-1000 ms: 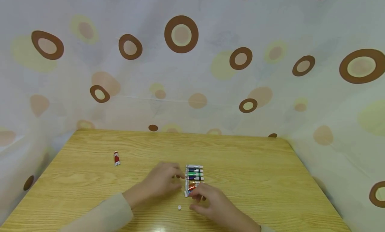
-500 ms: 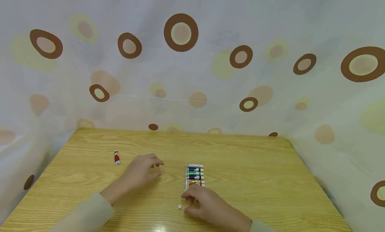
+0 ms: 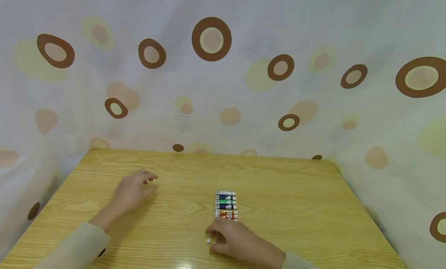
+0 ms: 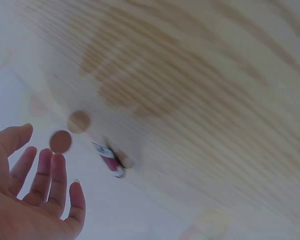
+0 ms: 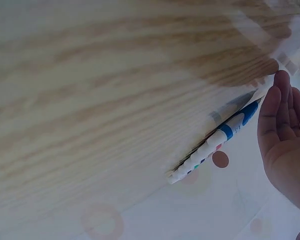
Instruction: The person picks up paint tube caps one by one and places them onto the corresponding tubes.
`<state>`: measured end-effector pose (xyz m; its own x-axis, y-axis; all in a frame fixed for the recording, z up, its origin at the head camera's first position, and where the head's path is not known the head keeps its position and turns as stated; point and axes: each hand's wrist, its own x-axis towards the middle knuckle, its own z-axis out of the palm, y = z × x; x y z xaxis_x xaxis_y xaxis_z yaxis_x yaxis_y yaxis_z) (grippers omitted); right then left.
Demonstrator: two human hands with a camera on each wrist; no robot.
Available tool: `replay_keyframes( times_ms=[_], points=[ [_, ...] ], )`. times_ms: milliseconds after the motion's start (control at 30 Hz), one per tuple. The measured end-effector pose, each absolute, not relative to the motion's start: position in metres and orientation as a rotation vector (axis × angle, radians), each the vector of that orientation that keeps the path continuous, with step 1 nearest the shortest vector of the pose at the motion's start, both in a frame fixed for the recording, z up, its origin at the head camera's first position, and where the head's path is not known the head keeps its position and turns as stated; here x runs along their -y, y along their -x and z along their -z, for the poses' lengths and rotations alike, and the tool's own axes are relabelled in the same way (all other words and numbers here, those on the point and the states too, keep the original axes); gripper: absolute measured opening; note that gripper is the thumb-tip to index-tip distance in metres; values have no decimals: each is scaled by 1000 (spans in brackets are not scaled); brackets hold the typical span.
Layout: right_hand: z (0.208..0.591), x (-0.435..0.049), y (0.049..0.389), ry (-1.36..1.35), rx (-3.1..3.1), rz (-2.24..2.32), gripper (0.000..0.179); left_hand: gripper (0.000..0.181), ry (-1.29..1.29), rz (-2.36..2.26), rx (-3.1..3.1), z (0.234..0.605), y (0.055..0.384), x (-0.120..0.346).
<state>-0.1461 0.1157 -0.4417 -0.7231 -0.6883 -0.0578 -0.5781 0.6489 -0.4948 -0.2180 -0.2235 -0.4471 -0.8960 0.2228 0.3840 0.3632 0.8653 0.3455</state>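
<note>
My left hand (image 3: 132, 191) is over the left part of the table with fingers spread and holding nothing. In the left wrist view, a small red paint tube (image 4: 109, 160) lies beyond its fingertips; the hand hides it in the head view. My right hand (image 3: 233, 238) is low at the near end of a row of small paint tubes (image 3: 226, 202), covering the nearest one. That nearest tube (image 5: 237, 122) shows blue and white in the right wrist view. A tiny white cap (image 3: 208, 241) lies between the right thumb and forefinger in the head view, not pinched.
The wood-grain table (image 3: 296, 207) extends on both sides of the tube row. A white curtain (image 3: 244, 137) with brown and yellow circles hangs along its back and sides.
My left hand has moved left and away from the row, towards the red paint tube. My right hand has shifted slightly left and nearer, its fingers now around the white cap's spot.
</note>
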Motion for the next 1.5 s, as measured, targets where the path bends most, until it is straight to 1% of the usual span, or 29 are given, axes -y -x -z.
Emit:
replay_keyframes(
  times_ms=[167,400,633,767,933,1167,1333,1500],
  points=[
    [443,-114,147,1036,-2630,632,31,29,345,613,2739,450,223,243],
    [447,-111,149,1033,-2617,631,26,32,228,638,2800,447,227,258],
    [448,-108,150,1081,-2605,673,9,36,119,700,2852,445,231,268],
    [449,-107,151,1102,-2586,688,3,40,74,726,2880,446,233,271],
    [448,-107,151,1082,-2593,711,3,46,28,762,2922,448,234,272],
    [444,-109,149,1084,-2620,794,8,54,4,795,2969,451,238,275],
    [437,-112,151,1058,-2592,885,7,54,-1,809,2994,451,240,275],
    [431,-114,152,1022,-2559,942,10,51,-10,811,3006,450,241,274]
  ],
)
